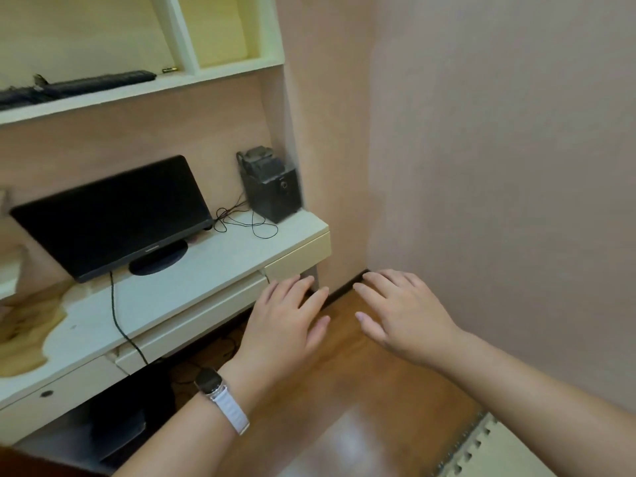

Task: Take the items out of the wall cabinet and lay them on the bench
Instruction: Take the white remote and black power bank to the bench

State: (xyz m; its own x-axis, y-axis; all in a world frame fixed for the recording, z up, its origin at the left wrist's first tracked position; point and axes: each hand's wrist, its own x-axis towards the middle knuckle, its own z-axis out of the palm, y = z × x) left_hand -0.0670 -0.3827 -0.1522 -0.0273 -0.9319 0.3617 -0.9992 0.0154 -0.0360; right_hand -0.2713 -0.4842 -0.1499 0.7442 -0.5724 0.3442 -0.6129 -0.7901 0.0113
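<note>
1. Pink walls meet in a corner right of centre, above a brown wooden floor point(344, 390). A cream bench point(192, 270) runs along the left side of the frame.
2. The left hand point(285, 321) reaches forward in the lower centre, palm down, fingers straight and slightly spread, holding nothing. Its fingertips overlap the bench's front right corner in the view; whether they touch it cannot be told. A watch point(210, 382) on a white strap sits on that wrist.
3. The right hand point(402, 315) stretches out just beside it, palm down over the floor, fingers relaxed and apart, gripping nothing.
4. The wall cabinet point(220, 68) fills the upper left. On its open shelf lie a long dark item point(99, 82), blurred and cut off by the left edge, and a small metallic item point(169, 69) too small to identify.
5. On the bench stand a dark monitor point(113, 215) and a black box point(272, 187) near the right end, with loose wires between them. The bench's far left is blurred.
6. Bare bench surface shows in front of the monitor. Open floor lies beneath both hands, and a toothed-edge foam mat point(499, 449) occupies the lower right corner.
</note>
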